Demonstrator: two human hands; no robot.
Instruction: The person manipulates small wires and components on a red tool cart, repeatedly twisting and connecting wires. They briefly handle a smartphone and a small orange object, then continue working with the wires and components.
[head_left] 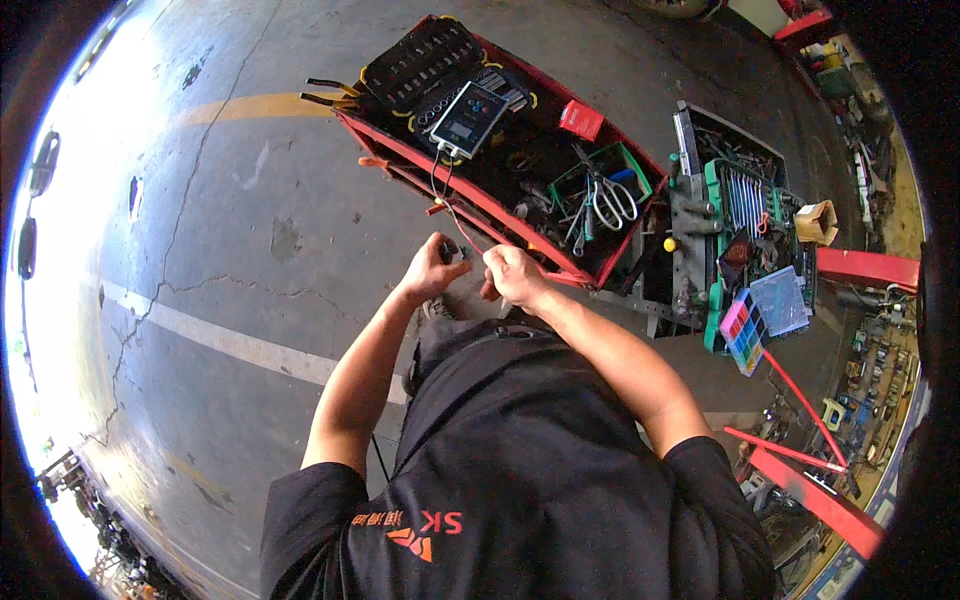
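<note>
In front of my waist, my left hand (432,270) is closed around a small black piece (449,248), whose kind I cannot make out. Just to its right, my right hand (513,276) has its fingers curled on a thin red cable (466,235). The cable rises over the edge of a red tool cart (560,268) toward a handheld tester (469,118) with a small screen and buttons. That tester lies tilted on an open black socket set case (425,60) on the cart top. What lies inside my right fist is hidden.
On the cart sit a red box (581,120) and scissors with white handles (613,203) over a green tray (641,170). Right of it are a wrench set (745,200), a colourful compartment box (742,333) and red metal bars (815,500). Cracked concrete floor (250,230) stretches left.
</note>
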